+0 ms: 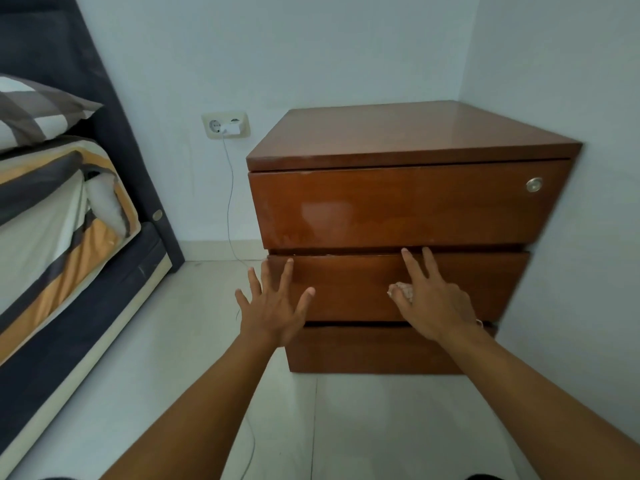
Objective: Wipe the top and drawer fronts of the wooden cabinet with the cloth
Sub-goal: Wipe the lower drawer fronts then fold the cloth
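Observation:
The wooden cabinet [408, 206] stands in the room's corner, with a bare glossy top and three drawer fronts. A round metal lock [534, 185] sits on the top drawer at the right. My right hand [433, 303] presses a small pale crumpled cloth [401, 291] against the middle drawer front, fingers spread; only a bit of cloth shows by the thumb. My left hand [273, 303] is spread wide at the left end of the middle drawer, holding nothing; whether it touches the wood is unclear.
A bed [59, 216] with striped bedding and a dark headboard lies to the left. A wall socket [225, 125] holds a white charger, its thin cable [229, 209] trailing down to the pale tiled floor between bed and cabinet. The wall hugs the cabinet's right side.

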`<state>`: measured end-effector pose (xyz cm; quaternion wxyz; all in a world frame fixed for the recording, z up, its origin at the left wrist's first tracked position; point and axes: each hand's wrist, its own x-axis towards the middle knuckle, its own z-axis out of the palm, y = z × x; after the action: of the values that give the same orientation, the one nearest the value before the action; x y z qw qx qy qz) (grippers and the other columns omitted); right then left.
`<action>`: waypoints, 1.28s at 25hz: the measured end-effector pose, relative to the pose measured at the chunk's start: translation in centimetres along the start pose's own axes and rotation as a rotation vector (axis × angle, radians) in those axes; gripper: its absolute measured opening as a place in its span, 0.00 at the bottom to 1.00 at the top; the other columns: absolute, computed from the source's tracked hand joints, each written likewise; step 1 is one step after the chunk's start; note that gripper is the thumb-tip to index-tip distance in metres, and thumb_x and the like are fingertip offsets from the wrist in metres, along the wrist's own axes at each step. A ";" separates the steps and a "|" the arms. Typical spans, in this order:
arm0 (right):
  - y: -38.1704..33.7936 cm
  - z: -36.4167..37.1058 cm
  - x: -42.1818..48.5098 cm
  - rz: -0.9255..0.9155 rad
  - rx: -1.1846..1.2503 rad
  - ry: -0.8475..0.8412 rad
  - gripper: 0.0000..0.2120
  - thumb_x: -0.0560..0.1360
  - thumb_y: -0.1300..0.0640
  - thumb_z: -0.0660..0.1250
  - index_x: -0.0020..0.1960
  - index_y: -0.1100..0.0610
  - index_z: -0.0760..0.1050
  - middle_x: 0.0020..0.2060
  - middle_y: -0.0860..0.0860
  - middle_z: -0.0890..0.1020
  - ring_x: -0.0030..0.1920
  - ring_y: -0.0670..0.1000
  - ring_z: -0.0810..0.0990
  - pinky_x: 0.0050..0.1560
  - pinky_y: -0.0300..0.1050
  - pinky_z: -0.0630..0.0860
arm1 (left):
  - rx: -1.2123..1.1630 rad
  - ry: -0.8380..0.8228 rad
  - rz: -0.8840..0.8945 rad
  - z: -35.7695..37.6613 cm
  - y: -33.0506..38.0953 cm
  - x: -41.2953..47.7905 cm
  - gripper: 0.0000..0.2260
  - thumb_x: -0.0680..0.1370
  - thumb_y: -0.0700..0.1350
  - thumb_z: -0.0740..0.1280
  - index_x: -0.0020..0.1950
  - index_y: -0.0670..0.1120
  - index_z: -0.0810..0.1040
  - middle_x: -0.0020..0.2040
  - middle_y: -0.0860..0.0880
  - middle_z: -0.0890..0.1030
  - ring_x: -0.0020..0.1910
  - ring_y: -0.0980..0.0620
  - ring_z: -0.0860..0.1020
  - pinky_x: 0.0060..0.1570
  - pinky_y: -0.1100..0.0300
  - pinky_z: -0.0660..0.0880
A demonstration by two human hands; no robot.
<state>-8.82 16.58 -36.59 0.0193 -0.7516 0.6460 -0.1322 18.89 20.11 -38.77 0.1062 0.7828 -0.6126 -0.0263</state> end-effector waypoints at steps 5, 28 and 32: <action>-0.3 0.3 1.0 0.026 -0.027 -0.035 0.34 0.83 0.34 0.51 0.83 0.44 0.43 0.84 0.54 0.46 0.61 0.65 0.81 0.54 0.56 0.79 | 0.015 0.039 0.019 -1.0 0.5 1.9 0.36 0.77 0.74 0.40 0.81 0.61 0.37 0.84 0.48 0.38 0.81 0.36 0.39 0.74 0.29 0.41; -4.0 -5.9 0.4 0.016 0.190 -0.061 0.33 0.79 0.29 0.53 0.79 0.44 0.62 0.70 0.51 0.62 0.58 0.59 0.78 0.52 0.51 0.76 | 0.026 0.080 0.050 -3.0 -0.7 0.7 0.39 0.76 0.75 0.38 0.83 0.59 0.49 0.84 0.48 0.54 0.83 0.41 0.47 0.75 0.29 0.42; -9.7 -7.1 2.0 -0.252 0.340 0.158 0.21 0.83 0.40 0.60 0.75 0.42 0.69 0.67 0.50 0.66 0.52 0.51 0.75 0.50 0.44 0.73 | 0.043 0.025 0.130 -2.3 -3.8 -0.2 0.40 0.75 0.75 0.36 0.83 0.58 0.41 0.84 0.52 0.47 0.83 0.45 0.40 0.76 0.34 0.41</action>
<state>-0.77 17.20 -27.44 0.0785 -0.7996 0.5149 -0.2988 22.89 21.48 -37.30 0.0984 0.7439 -0.6610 0.0034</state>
